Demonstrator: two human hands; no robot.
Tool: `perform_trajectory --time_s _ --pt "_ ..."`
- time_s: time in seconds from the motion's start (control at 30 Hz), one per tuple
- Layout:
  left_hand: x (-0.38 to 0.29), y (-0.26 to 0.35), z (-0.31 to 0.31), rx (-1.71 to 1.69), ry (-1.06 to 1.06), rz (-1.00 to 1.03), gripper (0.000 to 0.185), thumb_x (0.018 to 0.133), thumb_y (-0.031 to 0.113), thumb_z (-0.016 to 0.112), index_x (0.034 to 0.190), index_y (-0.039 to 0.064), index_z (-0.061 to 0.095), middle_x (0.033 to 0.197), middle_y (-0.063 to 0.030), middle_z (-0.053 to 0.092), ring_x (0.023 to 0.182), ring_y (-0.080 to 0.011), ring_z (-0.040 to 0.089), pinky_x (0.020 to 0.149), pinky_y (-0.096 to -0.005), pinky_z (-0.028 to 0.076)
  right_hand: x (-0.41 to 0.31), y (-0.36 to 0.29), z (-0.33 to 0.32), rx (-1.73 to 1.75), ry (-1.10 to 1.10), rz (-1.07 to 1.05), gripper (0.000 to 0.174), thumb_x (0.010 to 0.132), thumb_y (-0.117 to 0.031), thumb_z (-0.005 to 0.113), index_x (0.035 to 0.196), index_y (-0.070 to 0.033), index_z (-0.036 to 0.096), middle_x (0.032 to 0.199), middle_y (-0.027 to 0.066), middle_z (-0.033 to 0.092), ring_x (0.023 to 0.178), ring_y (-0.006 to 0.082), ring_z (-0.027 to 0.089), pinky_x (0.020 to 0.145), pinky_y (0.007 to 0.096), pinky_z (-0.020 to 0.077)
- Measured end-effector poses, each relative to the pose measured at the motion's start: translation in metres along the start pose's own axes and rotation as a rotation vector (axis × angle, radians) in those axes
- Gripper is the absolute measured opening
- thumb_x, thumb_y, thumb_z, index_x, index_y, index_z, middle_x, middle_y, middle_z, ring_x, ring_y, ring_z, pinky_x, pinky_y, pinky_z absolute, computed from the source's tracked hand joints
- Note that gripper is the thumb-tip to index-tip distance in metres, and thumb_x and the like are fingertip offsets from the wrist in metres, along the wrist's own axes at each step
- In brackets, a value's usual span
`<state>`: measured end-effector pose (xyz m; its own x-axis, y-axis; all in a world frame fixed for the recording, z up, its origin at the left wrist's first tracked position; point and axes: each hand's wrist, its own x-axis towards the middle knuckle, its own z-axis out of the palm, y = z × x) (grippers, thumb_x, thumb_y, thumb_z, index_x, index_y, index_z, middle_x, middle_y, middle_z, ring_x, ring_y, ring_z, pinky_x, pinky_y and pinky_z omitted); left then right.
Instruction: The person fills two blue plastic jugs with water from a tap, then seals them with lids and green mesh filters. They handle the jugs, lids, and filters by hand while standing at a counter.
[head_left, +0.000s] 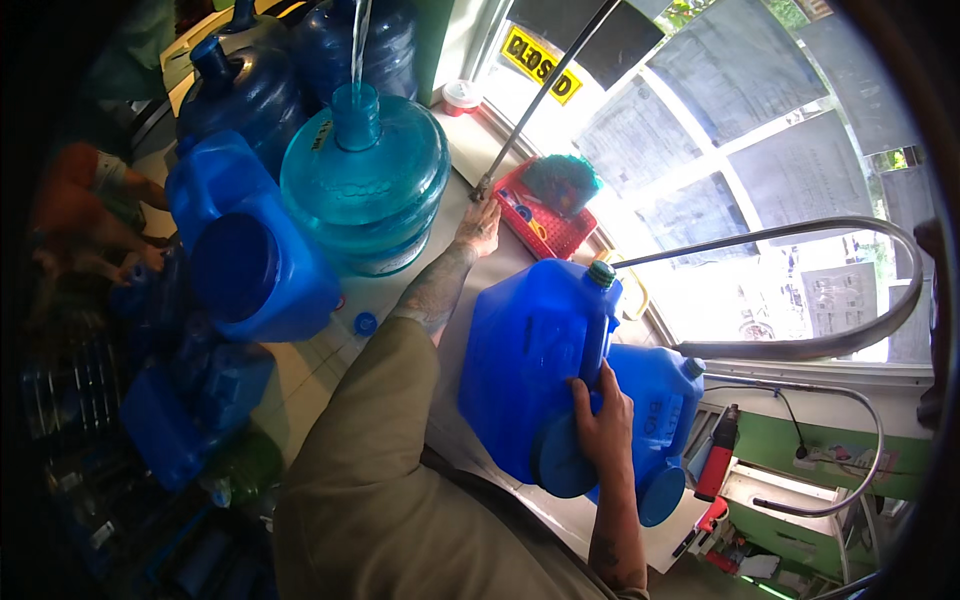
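My left hand (480, 226) reaches forward over the pale counter, at the lower end of a thin metal rod (525, 112); whether its fingers grip the rod cannot be told. My right hand (606, 420) has its fingers around the handle of a blue plastic water container (517, 360) with a dark green cap, standing on the counter. Against its right side is a second blue container (660, 397) bearing handwriting. Left of my left hand, a stream of water (361, 45) runs into the open neck of a round translucent blue water jug (367, 172).
Another blue container (255, 225) and darker round jugs (240, 97) stand at left. A red basket (544, 217) holds scissors and a green mesh bundle by the window. A bent metal tube (862, 337) juts in at right, above a red heat gun (716, 454). A person's arms (127, 217) show at far left.
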<state>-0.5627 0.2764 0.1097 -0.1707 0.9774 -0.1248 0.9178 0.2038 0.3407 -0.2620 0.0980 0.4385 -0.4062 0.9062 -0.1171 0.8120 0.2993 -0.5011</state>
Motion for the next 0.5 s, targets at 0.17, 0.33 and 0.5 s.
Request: perform_trajectory --time_s 0.17,0.33,0.5 --pt "0.005 -0.003 0.001 -0.003 -0.159 -0.022 0.070 0.096 0.032 0.051 0.157 0.008 0.027 0.166 -0.0053 0.022 0.154 -0.0225 0.018 0.124 -0.0500 0.016 0.000 -0.002 0.000 -0.003 -0.010 0.039 0.052 0.094 -0.028 0.064 0.132 0.007 0.055 0.106 0.0264 0.070 0.097 0.0410 0.069 0.087 0.0459 0.0522" --pt "-0.003 -0.002 -0.012 -0.025 -0.202 -0.027 0.069 0.097 0.033 0.050 0.158 0.011 0.027 0.167 -0.0026 0.020 0.154 -0.0217 0.017 0.124 -0.0498 0.016 0.000 -0.001 0.001 0.021 -0.002 0.017 0.052 0.094 -0.027 0.064 0.131 0.007 0.055 0.105 0.0262 0.071 0.097 0.0408 0.069 0.086 0.0459 0.0522" --pt "-0.014 -0.002 -0.022 -0.049 -0.217 -0.016 0.071 0.096 0.034 0.052 0.158 0.011 0.027 0.168 -0.0024 0.018 0.154 -0.0215 0.016 0.123 -0.0505 0.018 -0.001 -0.003 0.001 0.015 0.009 0.012 0.052 0.095 -0.027 0.064 0.132 0.007 0.055 0.104 0.0259 0.071 0.096 0.0406 0.070 0.087 0.0458 0.0524"
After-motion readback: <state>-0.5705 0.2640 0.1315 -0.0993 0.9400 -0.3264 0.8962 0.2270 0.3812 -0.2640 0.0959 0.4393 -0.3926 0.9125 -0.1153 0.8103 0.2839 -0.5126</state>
